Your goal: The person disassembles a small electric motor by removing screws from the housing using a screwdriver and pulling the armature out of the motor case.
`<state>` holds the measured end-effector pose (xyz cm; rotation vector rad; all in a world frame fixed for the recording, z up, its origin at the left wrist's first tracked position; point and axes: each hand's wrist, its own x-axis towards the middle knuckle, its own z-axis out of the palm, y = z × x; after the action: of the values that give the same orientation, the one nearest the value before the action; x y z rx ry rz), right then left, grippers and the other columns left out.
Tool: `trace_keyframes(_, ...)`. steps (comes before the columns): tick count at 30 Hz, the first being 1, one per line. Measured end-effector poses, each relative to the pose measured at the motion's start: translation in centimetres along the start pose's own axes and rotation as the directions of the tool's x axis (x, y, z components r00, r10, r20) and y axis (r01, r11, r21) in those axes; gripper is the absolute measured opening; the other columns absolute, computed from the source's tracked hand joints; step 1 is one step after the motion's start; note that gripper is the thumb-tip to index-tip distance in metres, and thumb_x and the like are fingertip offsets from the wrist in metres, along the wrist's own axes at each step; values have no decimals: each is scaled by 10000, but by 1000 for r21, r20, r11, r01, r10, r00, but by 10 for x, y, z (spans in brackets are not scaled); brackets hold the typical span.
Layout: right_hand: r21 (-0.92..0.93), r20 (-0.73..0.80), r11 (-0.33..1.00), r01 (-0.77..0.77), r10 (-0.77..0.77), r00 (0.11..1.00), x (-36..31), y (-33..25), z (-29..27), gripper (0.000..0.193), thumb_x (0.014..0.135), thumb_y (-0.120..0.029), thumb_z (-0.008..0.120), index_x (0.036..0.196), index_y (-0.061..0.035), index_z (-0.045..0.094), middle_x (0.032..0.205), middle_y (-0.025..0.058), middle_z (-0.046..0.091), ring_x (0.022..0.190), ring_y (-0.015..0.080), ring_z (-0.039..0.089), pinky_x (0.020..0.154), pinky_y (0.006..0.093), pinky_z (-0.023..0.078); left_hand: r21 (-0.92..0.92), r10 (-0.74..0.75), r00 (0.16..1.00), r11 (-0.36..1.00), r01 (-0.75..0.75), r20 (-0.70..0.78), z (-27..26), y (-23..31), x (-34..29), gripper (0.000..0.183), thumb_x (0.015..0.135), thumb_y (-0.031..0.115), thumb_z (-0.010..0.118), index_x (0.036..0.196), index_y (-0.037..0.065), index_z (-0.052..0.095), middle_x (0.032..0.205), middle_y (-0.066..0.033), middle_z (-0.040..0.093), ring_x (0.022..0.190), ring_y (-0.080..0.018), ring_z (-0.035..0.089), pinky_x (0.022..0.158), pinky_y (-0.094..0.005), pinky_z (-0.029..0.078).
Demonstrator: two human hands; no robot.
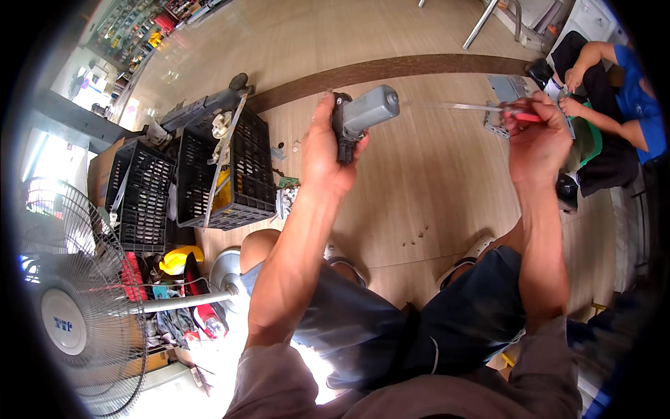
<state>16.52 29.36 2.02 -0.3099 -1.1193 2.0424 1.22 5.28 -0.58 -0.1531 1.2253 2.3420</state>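
Observation:
My left hand (322, 157) is raised and wrapped round a grey, rounded, motor-like part with a black base (373, 109). The grey end points to the right, and the black base rests against my palm and fingers. To the right, my right hand (539, 145) is closed on a screwdriver (466, 107) with a red handle and a long thin metal shaft. Its shaft points left toward the grey part, with a gap between them. The tip is blurred.
Black plastic crates (248, 174) holding parts stand at left, near a standing fan (66, 321). A person in blue (631, 112) sits at right beside a grey metal piece (508, 87). Small dark bits (413, 241) lie on the floor between my feet.

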Motion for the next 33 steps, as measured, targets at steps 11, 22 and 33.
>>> trace_keyframes(11,-623,215,782,-36,215,953,-42,36,39,218,901,-221,682,1040,-52,687,736,23,621,498,77,522,465,255,422,82,112,988,991,-103,-110,19,-3,-17,243,951,418,640,992,179,624,903,35,653,792,-89,607,726,-304,507)
trace_keyframes(22,-554,313,831,50,153,937,-68,76,69,297,922,-290,739,973,0,701,742,8,652,525,52,514,448,215,414,3,221,975,975,-221,-33,44,-18,-27,271,952,343,669,965,88,578,844,-16,620,706,-109,580,640,-281,488)
trace_keyframes(33,-569,233,809,-145,328,916,-72,72,68,257,935,-217,715,1036,19,704,811,37,691,696,78,601,553,248,483,2,179,981,984,-179,-71,39,-22,-22,296,936,338,690,992,76,565,886,-22,616,769,-112,588,681,-289,495)
